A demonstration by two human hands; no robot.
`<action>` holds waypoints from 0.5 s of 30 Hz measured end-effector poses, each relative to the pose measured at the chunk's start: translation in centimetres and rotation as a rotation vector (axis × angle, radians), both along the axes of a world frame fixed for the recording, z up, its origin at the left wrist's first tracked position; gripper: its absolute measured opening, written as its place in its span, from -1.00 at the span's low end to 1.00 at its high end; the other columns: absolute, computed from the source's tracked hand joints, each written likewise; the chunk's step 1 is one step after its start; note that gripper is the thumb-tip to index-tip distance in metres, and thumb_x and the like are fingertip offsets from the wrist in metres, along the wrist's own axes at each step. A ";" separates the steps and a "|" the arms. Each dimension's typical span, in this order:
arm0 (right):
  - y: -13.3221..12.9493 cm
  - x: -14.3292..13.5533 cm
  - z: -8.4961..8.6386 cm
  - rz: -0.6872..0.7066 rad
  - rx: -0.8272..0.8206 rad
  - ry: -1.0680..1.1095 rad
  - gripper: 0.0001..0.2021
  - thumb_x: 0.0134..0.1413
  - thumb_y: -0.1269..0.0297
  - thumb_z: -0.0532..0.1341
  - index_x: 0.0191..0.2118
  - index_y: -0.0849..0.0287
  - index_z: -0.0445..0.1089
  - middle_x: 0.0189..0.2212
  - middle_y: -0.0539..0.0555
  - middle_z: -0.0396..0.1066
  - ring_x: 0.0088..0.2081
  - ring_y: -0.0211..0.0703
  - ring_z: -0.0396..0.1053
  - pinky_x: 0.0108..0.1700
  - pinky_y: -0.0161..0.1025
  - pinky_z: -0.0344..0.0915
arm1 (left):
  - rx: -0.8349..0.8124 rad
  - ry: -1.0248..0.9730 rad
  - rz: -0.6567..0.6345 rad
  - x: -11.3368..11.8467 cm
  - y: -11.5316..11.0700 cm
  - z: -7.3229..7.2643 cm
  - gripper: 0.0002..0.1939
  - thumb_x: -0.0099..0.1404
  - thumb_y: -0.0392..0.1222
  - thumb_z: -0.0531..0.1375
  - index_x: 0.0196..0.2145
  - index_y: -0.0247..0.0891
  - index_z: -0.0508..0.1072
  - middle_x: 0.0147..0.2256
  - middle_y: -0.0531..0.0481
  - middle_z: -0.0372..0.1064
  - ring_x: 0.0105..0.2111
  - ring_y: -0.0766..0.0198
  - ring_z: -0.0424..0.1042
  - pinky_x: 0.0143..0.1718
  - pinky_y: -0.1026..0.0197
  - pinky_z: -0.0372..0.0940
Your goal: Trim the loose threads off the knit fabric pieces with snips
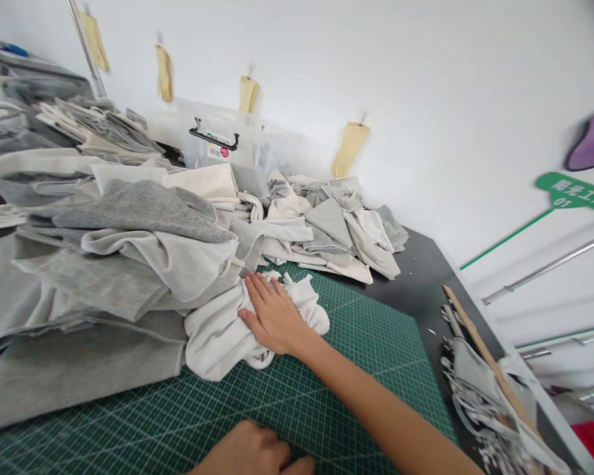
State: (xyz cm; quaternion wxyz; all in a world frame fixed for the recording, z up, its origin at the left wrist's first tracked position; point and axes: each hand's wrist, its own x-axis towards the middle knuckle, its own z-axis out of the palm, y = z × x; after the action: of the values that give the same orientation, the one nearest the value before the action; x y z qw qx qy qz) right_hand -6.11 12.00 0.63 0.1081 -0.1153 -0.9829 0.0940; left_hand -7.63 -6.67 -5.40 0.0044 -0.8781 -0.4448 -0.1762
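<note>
1. Head view, right hand (272, 315): it lies palm down, fingers straight and close together, flat on a crumpled white cloth (237, 330). It presses the cloth rather than pinching it, probably to hold the loose bundle in place.
2. Head view, white cloth: it sits on the green cutting mat (356, 369), at the foot of a heap of grey fabric pieces (123, 264) and touching it. The bundle is bunched (no clean edge shows), and its long axis runs roughly from the lower left to the upper right of the picture, toward the far end of the table (426, 264).
3. Head view, left hand (252, 452): it rests at the bottom edge of the picture on the mat, fingers curled under. Whether it holds anything cannot be told, since the frame cuts it off.
4. Head view, surroundings: a second heap of pale offcuts (336, 224) lies behind the cloth, near the wall. A wooden stick (485, 356) rests on fabric strips at the right edge of the table. Yellow gloves (349, 148) hang on the wall, and a clear storage box (218, 142) stands below them.
</note>
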 end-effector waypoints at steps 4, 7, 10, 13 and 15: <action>-0.2 -0.2 0.0 -0.009 -0.016 -0.005 -0.31 0.47 -0.06 -0.09 0.45 0.39 -0.03 0.47 0.31 -0.08 0.49 0.09 -0.12 0.47 0.20 -0.12 | -0.033 0.019 -0.010 -0.2 -0.1 0.6 -0.73 0.32 -0.04 0.34 -0.11 -0.12 0.39 -0.55 0.20 0.43 -0.65 0.24 0.43 -0.71 0.13 -0.08; -0.6 1.1 2.2 0.019 0.012 0.060 -0.35 0.48 -0.01 -0.09 0.45 0.36 0.00 0.47 0.28 -0.08 0.49 0.05 -0.10 0.47 0.17 -0.09 | -0.053 0.012 -0.017 -0.5 -0.1 0.7 -0.75 0.35 -0.08 0.32 -0.07 -0.12 0.40 -0.52 0.19 0.45 -0.62 0.23 0.46 -0.68 0.18 0.06; 0.0 4.6 5.5 -0.043 0.091 0.299 -0.48 0.49 0.15 -0.07 0.41 0.26 0.12 0.40 0.23 0.15 0.43 -0.03 0.08 0.48 0.12 -0.08 | -0.062 0.021 -0.020 -0.6 0.0 0.9 -0.75 0.37 -0.08 0.30 -0.03 -0.11 0.42 -0.50 0.17 0.48 -0.58 0.21 0.50 -0.65 0.21 0.14; 2.7 9.6 6.7 -0.282 0.064 0.434 -0.54 0.48 0.20 -0.08 0.32 0.16 0.29 0.24 0.20 0.41 0.28 -0.01 0.33 0.45 0.16 0.02 | -0.089 0.063 -0.030 -0.6 0.0 1.5 -0.71 0.38 -0.04 0.29 0.00 -0.11 0.43 -0.50 0.16 0.48 -0.57 0.21 0.51 -0.63 0.24 0.17; 5.0 12.6 5.5 -0.431 -0.030 0.341 -0.51 0.49 0.17 -0.12 0.32 0.20 0.31 0.24 0.25 0.39 0.28 0.05 0.34 0.39 0.20 0.13 | -0.119 0.078 -0.027 -0.6 -0.1 2.1 -0.70 0.38 0.00 0.28 0.00 -0.12 0.43 -0.49 0.14 0.49 -0.56 0.20 0.53 -0.62 0.25 0.18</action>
State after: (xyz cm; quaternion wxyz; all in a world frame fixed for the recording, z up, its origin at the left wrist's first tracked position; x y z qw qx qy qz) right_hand 6.52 16.99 6.12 0.2879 -0.3061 -0.9018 0.1013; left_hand -8.28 -6.73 -3.34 -0.0330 -0.8889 -0.4422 -0.1154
